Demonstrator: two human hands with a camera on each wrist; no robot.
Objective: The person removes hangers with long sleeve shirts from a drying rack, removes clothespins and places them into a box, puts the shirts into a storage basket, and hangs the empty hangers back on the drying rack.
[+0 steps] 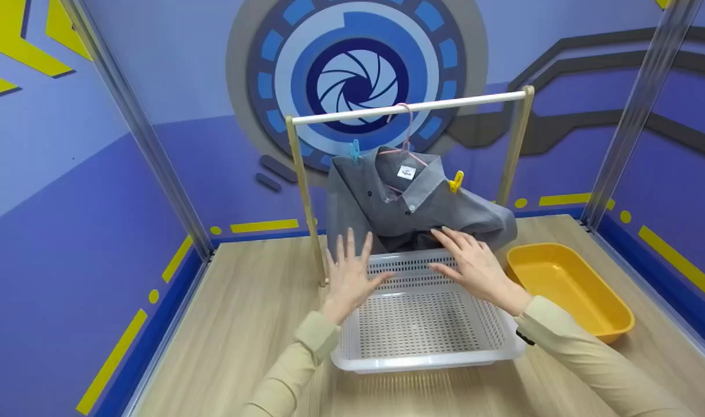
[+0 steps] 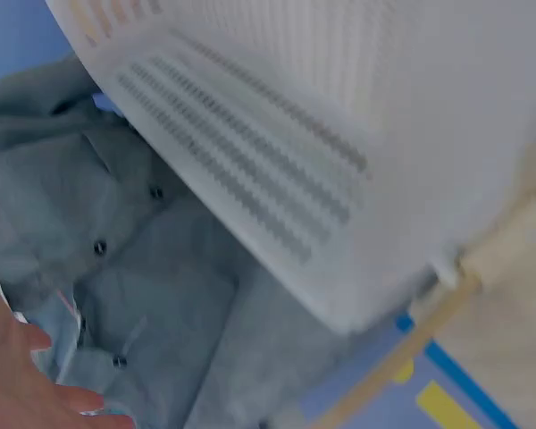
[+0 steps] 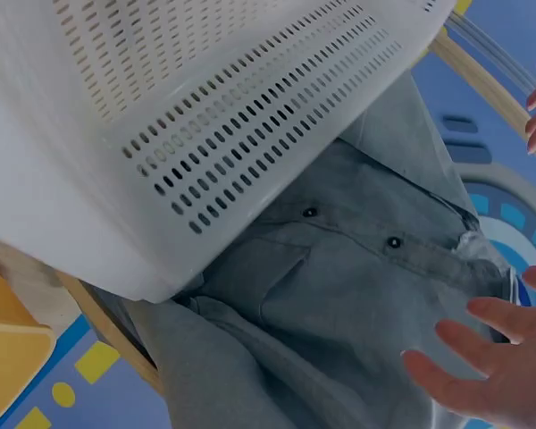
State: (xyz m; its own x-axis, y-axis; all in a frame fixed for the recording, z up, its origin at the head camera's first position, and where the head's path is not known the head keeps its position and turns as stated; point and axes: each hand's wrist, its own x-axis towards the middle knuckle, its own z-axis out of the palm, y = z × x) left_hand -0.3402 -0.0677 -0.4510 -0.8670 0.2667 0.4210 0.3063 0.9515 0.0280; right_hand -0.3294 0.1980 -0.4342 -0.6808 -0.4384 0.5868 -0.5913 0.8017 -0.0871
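A grey button shirt (image 1: 358,191) hangs on a pink hanger (image 1: 409,130) from the rack's white rod. One blue clothespin (image 1: 355,150) is clipped at one shoulder, a yellow clothespin (image 1: 456,182) at the other. My left hand (image 1: 351,278), fingers spread, hovers over the left side of a white perforated basket (image 1: 427,362) and holds nothing. Above the basket's right side, my right hand (image 1: 474,263) has its fingers extended towards the shirt front, also holding nothing. In the right wrist view the fingers of the right hand (image 3: 509,357) appear in front of the shirt; contact cannot be made out.
The rack's wooden posts (image 1: 306,197) rise behind the basket, joined by a white rod (image 1: 468,101). To the basket's right, a yellow tub (image 1: 566,289) stands on the wooden table (image 1: 254,324). Blue panelled walls (image 1: 68,202) with metal frame posts enclose the table.
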